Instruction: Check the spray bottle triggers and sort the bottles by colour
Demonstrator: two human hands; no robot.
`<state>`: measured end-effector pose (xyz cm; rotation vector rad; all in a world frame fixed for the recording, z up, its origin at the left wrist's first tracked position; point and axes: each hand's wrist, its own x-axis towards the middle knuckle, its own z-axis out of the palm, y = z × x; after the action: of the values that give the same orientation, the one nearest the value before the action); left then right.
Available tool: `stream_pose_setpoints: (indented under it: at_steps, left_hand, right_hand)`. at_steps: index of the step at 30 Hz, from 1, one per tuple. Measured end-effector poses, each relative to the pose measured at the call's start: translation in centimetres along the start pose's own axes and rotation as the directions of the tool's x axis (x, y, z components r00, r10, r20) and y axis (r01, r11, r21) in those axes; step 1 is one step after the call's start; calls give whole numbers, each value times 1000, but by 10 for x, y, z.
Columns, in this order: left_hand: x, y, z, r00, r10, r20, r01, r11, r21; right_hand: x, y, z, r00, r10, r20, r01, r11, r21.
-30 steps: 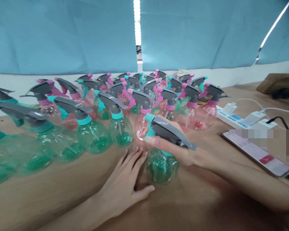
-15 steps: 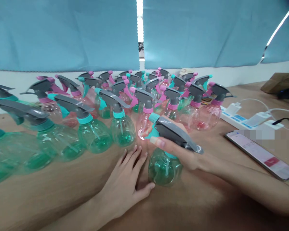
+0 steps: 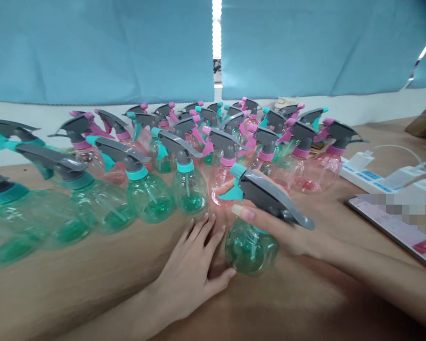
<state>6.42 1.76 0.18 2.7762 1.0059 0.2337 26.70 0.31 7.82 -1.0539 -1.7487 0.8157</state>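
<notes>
Green spray bottle [image 3: 250,248] clasped by right grip [image 3: 279,233]; left grip [image 3: 193,272] flat beside.

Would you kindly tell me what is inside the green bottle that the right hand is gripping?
Through the clear wall of the green bottle a thin dip tube shows. The right hand covers the neck, so the tube's top is hidden; liquid cannot be told.

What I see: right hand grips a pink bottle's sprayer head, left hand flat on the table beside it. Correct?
No: in the head view that bottle is green, not pink. The right hand grips its sprayer head; the left hand lies flat on the table beside it.
</notes>
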Motion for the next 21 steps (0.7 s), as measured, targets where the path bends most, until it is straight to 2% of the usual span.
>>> stream_pose_setpoints:
  at_steps: [6,10,14,21]
  left_hand:
    - [0,2,-4,999,-13,38,11,999,47]
    - [0,3,-4,1000,-4,28,2,998,70]
    - [0,3,-2,1000,11,4,-11,996,87]
    - [-7,8,1,1000,31,2,-31,992,121]
  right_hand:
    - [1,-7,-4,999,32,18,-31,997,-70]
    - [2,-2,-2,999,36,25,-36,999,23]
    - [-1,6,1,999,-34,-10,34,998,48]
    - [-6,7,5,999,31,-39,-25,991,128]
